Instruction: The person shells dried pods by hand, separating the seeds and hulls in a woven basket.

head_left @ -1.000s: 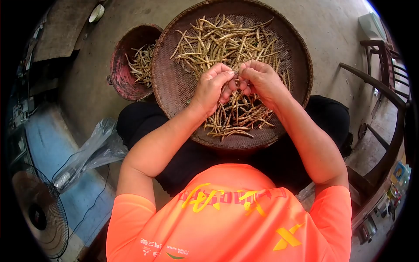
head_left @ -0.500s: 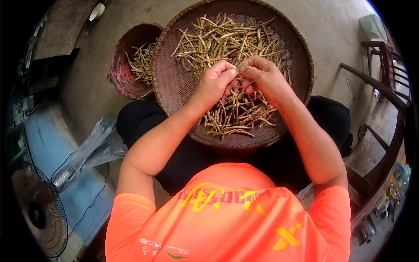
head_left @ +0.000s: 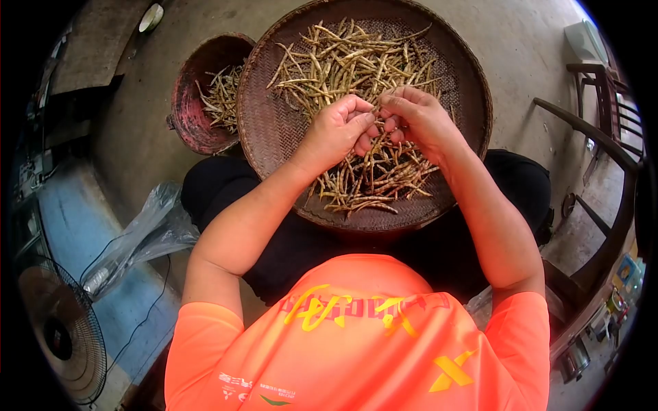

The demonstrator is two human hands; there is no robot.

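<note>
A round woven tray (head_left: pixel 274 147) rests across my lap, bearing dried bean pods in two heaps. The larger heap (head_left: pixel 353 65) lies towards the far side, and a smaller heap (head_left: pixel 377 181) lies nearer my body. Above the gap between them, my left hand (head_left: pixel 339 130) and my right hand (head_left: pixel 419 123) are close together, fingertips almost meeting. Both hands are closed in a pinch. A bean pod appears to be held between them, mostly hidden by the fingers.
Left of the tray stands a reddish bucket (head_left: pixel 188 113) with more pods inside. A clear plastic bag (head_left: pixel 154 222) and an electric fan (head_left: pixel 58 332) are at the left. Wooden chairs (head_left: pixel 596 137) stand on the right, and a pale bin (head_left: pixel 585 41) is behind them.
My fingertips have drawn slightly apart, with the right hand shifting a little to the right. Both hands stay above the tray, and the heaps look the same.
</note>
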